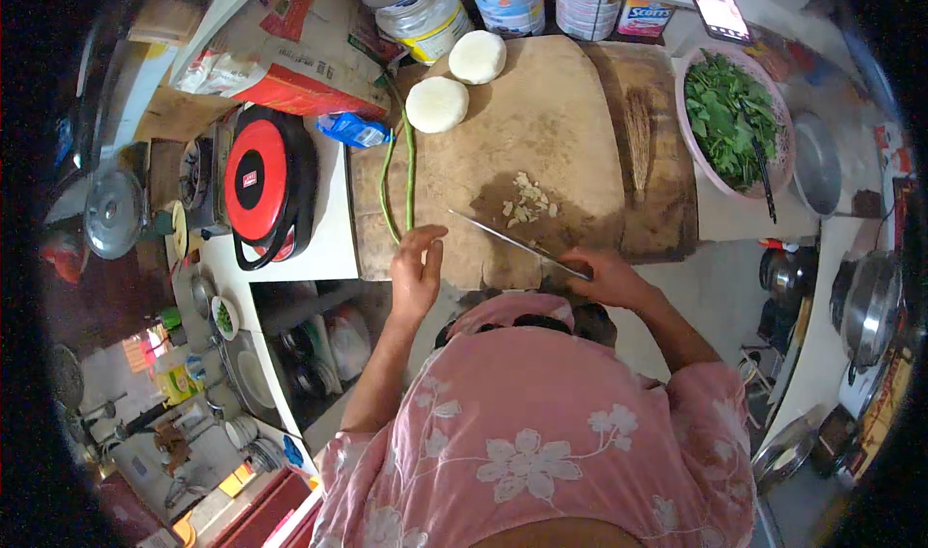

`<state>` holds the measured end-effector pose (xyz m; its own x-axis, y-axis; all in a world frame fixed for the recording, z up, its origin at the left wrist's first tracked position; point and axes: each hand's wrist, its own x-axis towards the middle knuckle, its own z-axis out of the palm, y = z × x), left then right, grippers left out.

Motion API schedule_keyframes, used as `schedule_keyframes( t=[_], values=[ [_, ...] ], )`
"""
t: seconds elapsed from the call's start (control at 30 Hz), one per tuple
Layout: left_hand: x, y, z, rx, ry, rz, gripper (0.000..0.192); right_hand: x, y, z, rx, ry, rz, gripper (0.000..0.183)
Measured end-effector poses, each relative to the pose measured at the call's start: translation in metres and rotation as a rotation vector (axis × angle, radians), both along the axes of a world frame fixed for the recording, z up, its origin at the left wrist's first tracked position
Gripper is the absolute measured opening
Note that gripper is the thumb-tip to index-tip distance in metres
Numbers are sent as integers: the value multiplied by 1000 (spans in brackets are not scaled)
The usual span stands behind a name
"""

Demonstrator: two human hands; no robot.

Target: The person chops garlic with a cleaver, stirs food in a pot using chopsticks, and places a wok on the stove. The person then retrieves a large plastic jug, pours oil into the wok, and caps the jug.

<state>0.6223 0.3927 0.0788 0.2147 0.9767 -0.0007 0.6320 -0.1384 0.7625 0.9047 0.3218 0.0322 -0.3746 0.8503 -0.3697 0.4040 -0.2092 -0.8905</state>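
Note:
My right hand (605, 276) is closed on the handle end of a kitchen knife (507, 241), seen nearly edge-on, its tip pointing up and left over a wooden cutting board (573, 106). Chopped pale pieces (531, 198), perhaps garlic, lie in a small heap on a damp patch beyond the blade. My left hand (418, 272) is at the board's near left edge, by the lower ends of two long green stalks (409, 178); whether its fingers touch them I cannot tell. Two round white dough pieces (437, 104) rest at the board's far left.
A pink basket (681, 113) of leafy greens with chopsticks stands right, beside a metal bowl (818, 164). A small whisk of bristles (638, 138) lies on the board's right part. Left are a red electric pan (255, 178) and a large sack (290, 48). Tins (507, 4) line the back.

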Motion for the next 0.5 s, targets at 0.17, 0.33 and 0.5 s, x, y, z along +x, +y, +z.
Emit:
schedule_keyframes(
  t=[0.17,0.33,0.5],
  values=[
    [-1,-30,-13,-33,6,72,16,14,17,-2,-43,78,-59,33],
    [1,-38,-18,-90,4,105,17,18,34,17,-218,156,-132,33],
    [11,-36,-20,-134,-40,115,17,8,25,0,-172,152,-39,28]
  ],
)
